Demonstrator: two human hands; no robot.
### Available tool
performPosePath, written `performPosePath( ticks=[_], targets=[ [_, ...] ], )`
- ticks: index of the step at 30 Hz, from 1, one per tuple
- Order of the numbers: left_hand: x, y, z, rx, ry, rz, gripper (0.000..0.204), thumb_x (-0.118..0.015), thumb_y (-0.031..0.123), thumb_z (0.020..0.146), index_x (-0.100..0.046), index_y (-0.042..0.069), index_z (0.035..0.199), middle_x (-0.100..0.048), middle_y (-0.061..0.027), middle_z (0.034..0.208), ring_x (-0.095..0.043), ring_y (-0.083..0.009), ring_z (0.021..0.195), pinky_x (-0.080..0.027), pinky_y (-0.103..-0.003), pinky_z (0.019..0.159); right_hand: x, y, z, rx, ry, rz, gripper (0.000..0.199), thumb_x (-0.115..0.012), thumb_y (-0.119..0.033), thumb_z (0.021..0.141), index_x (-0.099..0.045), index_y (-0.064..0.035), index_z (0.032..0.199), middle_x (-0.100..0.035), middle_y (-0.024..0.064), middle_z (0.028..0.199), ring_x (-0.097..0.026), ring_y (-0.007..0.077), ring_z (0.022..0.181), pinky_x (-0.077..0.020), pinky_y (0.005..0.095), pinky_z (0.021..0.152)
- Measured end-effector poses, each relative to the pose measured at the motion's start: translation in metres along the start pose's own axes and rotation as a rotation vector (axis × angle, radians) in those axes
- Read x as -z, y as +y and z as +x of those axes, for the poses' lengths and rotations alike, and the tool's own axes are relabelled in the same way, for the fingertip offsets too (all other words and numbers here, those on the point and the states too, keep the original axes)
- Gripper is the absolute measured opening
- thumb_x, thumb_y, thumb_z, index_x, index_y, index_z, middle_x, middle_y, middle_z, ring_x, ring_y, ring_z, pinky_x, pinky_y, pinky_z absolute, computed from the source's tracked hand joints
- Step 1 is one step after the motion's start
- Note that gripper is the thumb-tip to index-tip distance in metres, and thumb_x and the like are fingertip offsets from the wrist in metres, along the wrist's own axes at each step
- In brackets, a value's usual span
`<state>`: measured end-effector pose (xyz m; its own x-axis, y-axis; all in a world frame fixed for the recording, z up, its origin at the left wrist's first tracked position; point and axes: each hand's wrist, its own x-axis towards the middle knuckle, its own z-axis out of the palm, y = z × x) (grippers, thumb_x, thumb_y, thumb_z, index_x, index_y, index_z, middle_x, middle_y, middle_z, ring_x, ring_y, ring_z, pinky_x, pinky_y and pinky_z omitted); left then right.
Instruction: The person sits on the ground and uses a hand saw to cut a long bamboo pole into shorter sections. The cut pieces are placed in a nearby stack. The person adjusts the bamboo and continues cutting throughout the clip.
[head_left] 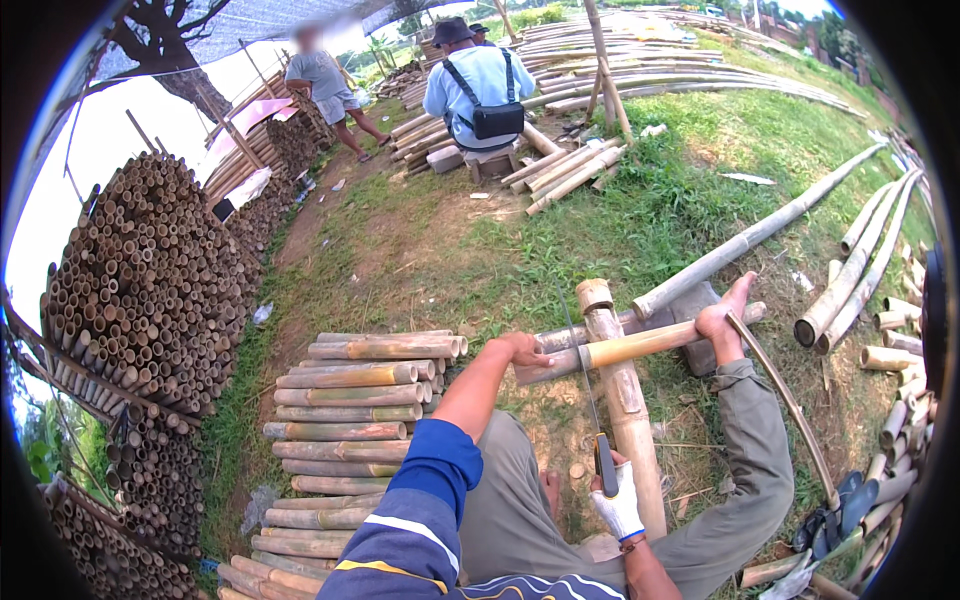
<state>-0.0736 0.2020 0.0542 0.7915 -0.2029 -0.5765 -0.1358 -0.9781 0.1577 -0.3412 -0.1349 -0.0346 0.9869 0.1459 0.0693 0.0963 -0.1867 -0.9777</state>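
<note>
A bamboo pole point(650, 345) lies across a thicker bamboo post point(630, 430) in front of me. Near the pole's left end my left hand point(520, 349) is bare, its fingers closed on the bamboo. My right hand point(618, 502), in a white glove, grips a handsaw by its black and yellow handle point(604, 465). The thin saw blade point(590, 400) runs away from me and crosses the pole just right of my left hand; how deep it sits I cannot tell. My bare right foot point(722, 318) presses on the pole's right part.
Cut bamboo lengths point(345, 415) are stacked at my left, beside a tall pile of bamboo ends point(150, 290). Long poles point(760, 230) lie on the grass at right, near sandals point(850, 505). A seated person point(475, 90) and a standing person point(335, 90) are farther off.
</note>
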Motion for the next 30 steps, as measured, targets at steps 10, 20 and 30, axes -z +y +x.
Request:
performPosePath(
  ticks=[10,20,30],
  targets=[
    [-0.001,-0.003,0.003,-0.019,0.019,-0.002,0.09,-0.057,0.085,0.09,-0.073,0.009,0.134,-0.073,-0.0223,0.131,-0.067,-0.0401,0.125,-0.052,-0.05,0.107,-0.003,0.013,0.001,0.027,0.007,0.004,0.059,-0.065,0.001,0.088,-0.048,0.0017,0.145,-0.062,0.0182,0.131,-0.064,0.0287,0.12,-0.051,0.0375,0.105],
    [0.0,0.003,0.002,-0.012,0.025,0.01,0.096,-0.054,0.089,0.088,-0.072,0.009,0.136,-0.072,-0.0226,0.132,-0.066,-0.0409,0.127,-0.051,-0.049,0.109,-0.002,0.007,-0.001,0.028,0.025,0.011,0.06,-0.065,0.001,0.088,-0.048,0.0017,0.145,-0.062,0.0179,0.13,-0.064,0.0278,0.117,-0.0514,0.0372,0.103],
    [0.004,0.009,-0.001,0.016,-0.017,-0.025,0.102,-0.056,0.093,0.083,-0.07,0.01,0.14,-0.069,-0.0237,0.138,-0.063,-0.0402,0.131,-0.05,-0.049,0.111,0.0,0.002,-0.002,0.047,0.026,-0.002,0.06,-0.067,0.0,0.089,-0.048,0.0001,0.146,-0.063,0.0168,0.13,-0.065,0.0264,0.115,-0.0527,0.0365,0.1]
  ],
)
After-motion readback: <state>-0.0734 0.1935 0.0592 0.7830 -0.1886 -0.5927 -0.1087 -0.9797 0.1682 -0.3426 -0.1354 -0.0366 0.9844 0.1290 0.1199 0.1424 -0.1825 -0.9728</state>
